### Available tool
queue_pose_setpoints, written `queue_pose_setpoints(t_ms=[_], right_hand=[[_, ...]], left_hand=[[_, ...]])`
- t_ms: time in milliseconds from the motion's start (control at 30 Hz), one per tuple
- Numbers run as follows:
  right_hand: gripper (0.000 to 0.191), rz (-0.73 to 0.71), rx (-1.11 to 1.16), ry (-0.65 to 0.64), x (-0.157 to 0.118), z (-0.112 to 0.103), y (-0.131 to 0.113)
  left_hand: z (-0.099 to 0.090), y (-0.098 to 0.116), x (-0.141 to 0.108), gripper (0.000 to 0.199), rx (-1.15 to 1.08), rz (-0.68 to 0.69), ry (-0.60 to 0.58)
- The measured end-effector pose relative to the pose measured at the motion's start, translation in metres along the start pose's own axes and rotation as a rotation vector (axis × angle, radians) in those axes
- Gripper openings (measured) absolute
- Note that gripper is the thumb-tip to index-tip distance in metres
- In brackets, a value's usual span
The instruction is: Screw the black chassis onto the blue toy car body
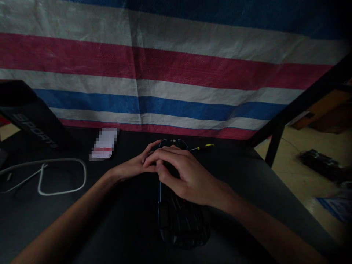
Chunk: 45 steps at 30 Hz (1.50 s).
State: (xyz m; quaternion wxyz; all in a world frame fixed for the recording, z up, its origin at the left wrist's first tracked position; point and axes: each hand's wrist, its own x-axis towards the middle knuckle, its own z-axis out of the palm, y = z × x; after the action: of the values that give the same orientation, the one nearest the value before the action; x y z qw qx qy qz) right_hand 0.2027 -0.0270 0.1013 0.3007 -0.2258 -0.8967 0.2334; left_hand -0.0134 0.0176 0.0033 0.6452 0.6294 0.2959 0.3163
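Note:
A dark toy car (184, 223) with thin blue edging lies lengthwise on the black table in front of me. My left hand (137, 165) is at the far left side of the car, its fingers closed round the edge there. Over the middle and far part of the car, my right hand (187, 172) is bent, with thumb and fingers curled toward my left fingers. Whatever lies between the right fingertips is hidden. Just beyond the right hand lies a small screwdriver (205, 146) with a yellow and black handle.
On the table (132, 223) at left are a white cable (85, 176), a blurred-out white and red item (104, 145) and a black box (35, 121) marked "SPORT". A striped tarp (165, 69) hangs behind. A dark metal frame (272, 146) stands at the right edge.

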Motion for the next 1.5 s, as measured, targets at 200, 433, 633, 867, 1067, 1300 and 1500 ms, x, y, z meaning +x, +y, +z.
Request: queue_pose_setpoints(t_ms=[200, 433, 633, 867, 1067, 1300, 1500], right_hand=[[0.024, -0.071, -0.602, -0.144, 0.011, -0.015, 0.007], [0.030, -0.121, -0.366, -0.224, 0.008, -0.043, 0.006], [0.041, -0.059, -0.014, -0.223, 0.008, -0.043, 0.007], [0.044, 0.029, 0.362, -0.159, 0.014, -0.024, 0.017], [0.036, 0.093, 0.724, -0.006, 0.016, -0.003, 0.028], [0.030, 0.211, 1.025, 0.126, 0.019, 0.013, 0.037], [0.028, 0.276, 1.181, 0.201, 0.023, 0.023, 0.034]], left_hand=[[0.000, -0.004, 0.001, 0.091, -0.007, 0.004, 0.020], [0.000, -0.006, 0.001, 0.096, -0.068, -0.039, 0.014], [-0.001, -0.004, 0.001, 0.089, -0.090, -0.011, 0.045], [0.003, 0.003, 0.001, 0.088, -0.054, -0.013, 0.028], [0.004, 0.007, 0.002, 0.080, -0.044, -0.021, -0.010], [0.001, 0.004, 0.002, 0.091, -0.082, -0.004, -0.023], [0.002, 0.002, 0.002, 0.083, -0.060, -0.035, 0.035]])
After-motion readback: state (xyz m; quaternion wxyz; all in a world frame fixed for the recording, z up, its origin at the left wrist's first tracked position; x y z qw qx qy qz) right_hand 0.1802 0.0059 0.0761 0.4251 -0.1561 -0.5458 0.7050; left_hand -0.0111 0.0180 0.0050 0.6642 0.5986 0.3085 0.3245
